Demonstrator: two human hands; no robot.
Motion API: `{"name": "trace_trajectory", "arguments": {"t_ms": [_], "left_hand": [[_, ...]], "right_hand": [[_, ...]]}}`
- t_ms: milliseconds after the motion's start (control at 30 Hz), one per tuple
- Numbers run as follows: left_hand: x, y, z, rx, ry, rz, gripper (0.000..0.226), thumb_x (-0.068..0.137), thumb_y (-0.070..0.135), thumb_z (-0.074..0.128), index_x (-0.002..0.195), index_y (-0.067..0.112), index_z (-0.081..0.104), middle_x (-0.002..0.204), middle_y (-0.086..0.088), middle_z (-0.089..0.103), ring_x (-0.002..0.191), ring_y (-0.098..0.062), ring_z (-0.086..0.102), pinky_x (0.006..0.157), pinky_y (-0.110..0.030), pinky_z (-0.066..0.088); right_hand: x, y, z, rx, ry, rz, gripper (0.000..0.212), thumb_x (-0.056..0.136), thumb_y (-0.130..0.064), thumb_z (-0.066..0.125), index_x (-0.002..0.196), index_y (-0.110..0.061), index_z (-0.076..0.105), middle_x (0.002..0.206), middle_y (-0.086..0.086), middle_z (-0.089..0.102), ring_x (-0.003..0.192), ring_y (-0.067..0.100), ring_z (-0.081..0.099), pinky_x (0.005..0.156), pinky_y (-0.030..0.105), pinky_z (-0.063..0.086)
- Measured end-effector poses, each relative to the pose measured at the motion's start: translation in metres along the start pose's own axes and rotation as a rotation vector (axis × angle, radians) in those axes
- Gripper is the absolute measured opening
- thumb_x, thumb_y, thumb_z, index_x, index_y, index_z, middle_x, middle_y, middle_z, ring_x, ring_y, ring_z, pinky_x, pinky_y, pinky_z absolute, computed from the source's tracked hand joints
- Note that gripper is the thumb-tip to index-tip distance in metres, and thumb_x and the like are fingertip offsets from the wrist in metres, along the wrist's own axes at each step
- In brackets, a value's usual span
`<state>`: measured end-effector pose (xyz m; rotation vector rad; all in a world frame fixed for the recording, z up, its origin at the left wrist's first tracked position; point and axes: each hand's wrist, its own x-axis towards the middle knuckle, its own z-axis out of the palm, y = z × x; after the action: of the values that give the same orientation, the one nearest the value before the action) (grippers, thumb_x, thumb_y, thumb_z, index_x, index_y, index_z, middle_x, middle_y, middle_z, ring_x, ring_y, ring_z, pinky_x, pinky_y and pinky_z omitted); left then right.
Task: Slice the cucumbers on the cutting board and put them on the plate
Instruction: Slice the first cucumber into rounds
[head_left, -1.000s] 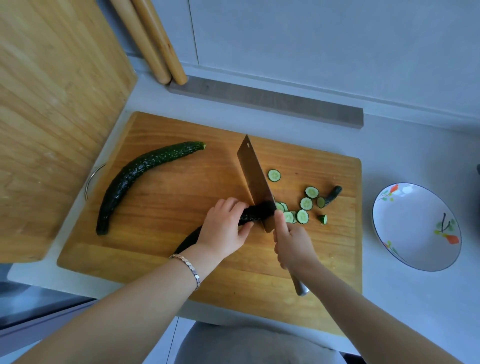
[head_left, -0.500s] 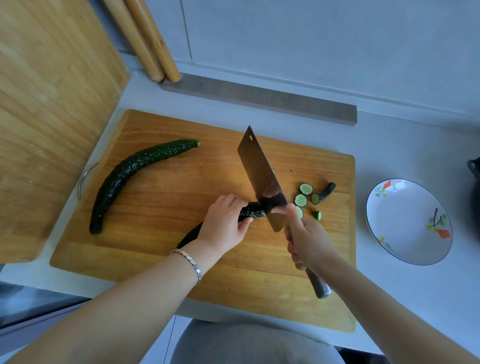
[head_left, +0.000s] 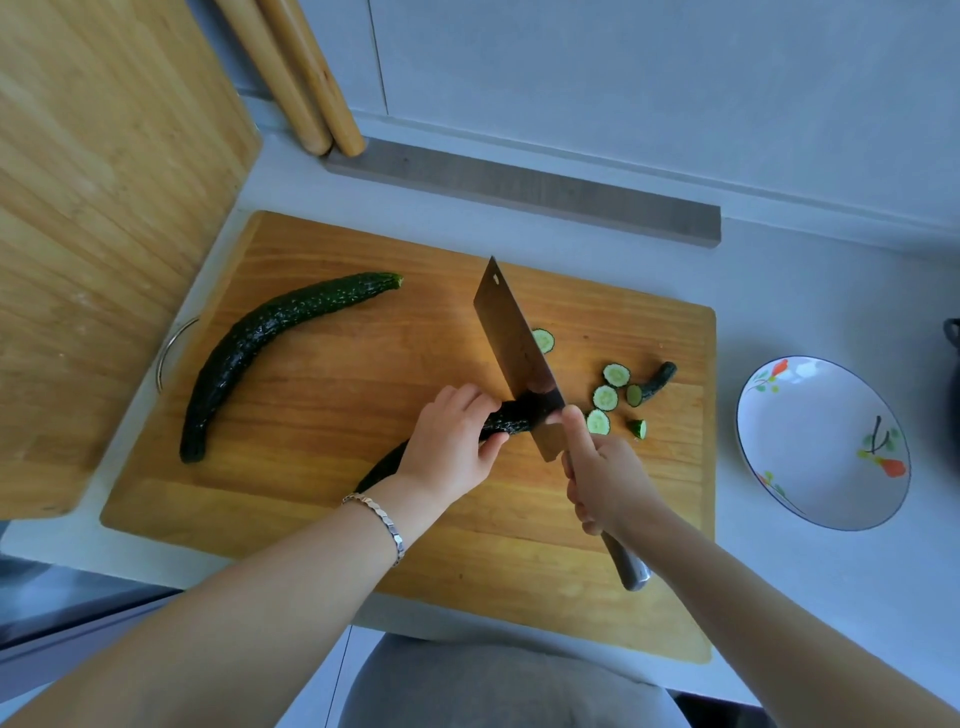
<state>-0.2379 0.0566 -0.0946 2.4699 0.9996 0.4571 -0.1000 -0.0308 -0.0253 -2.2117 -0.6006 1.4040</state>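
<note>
On the wooden cutting board (head_left: 322, 499) my left hand (head_left: 449, 447) grips a dark green cucumber (head_left: 511, 418), fingers curled over it. My right hand (head_left: 605, 480) holds the cleaver (head_left: 514, 345) by its handle, forefinger along the blade's side, with the blade set across the cucumber's cut end. Several round slices (head_left: 605, 397) and a stem end piece (head_left: 657, 379) lie just right of the blade. A second, whole cucumber (head_left: 260, 343) lies curved on the board's left part. The white flowered plate (head_left: 810, 415) stands empty on the counter to the right.
A large bamboo board (head_left: 104, 208) leans at the left, over the board's metal handle (head_left: 169, 353). Two wooden rolling pins (head_left: 296, 78) stand against the back wall beside a grey strip (head_left: 519, 192). A dark object (head_left: 953, 353) pokes in at the right edge.
The cleaver rose from a cut, then came down again across the cucumber's end. One slice shows again behind the blade. My left hand kept its hold.
</note>
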Motion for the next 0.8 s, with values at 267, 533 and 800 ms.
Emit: {"name": "trace_trajectory", "arguments": {"t_ms": [267, 533, 800], "left_hand": [[-0.003, -0.002, -0.001, -0.011, 0.013, -0.013, 0.032, 0.075, 0.018, 0.074, 0.102, 0.004, 0.064, 0.095, -0.010, 0.064, 0.082, -0.027, 0.060, 0.066, -0.039, 0.054], [-0.004, -0.002, -0.001, -0.012, 0.014, -0.008, 0.032, 0.072, 0.015, 0.076, 0.098, 0.000, 0.064, 0.089, -0.012, 0.064, 0.078, -0.029, 0.060, 0.061, -0.042, 0.053], [-0.004, -0.002, -0.001, -0.018, 0.019, -0.017, 0.030, 0.072, 0.014, 0.076, 0.096, 0.001, 0.065, 0.088, -0.012, 0.064, 0.077, -0.029, 0.059, 0.061, -0.041, 0.053]], "right_hand": [[0.008, 0.010, 0.009, 0.102, 0.024, -0.027, 0.055, 0.094, -0.058, 0.029, 0.062, -0.014, 0.036, 0.048, -0.001, 0.032, 0.041, 0.014, 0.028, 0.042, 0.023, 0.027], [-0.011, 0.003, -0.011, 0.087, -0.015, -0.043, 0.055, 0.094, -0.057, 0.029, 0.061, -0.013, 0.037, 0.046, -0.002, 0.032, 0.036, 0.011, 0.028, 0.038, 0.020, 0.028], [-0.007, 0.003, 0.000, -0.020, 0.018, -0.078, 0.054, 0.092, -0.061, 0.028, 0.067, -0.014, 0.038, 0.049, -0.002, 0.033, 0.043, 0.013, 0.029, 0.045, 0.024, 0.028]]}}
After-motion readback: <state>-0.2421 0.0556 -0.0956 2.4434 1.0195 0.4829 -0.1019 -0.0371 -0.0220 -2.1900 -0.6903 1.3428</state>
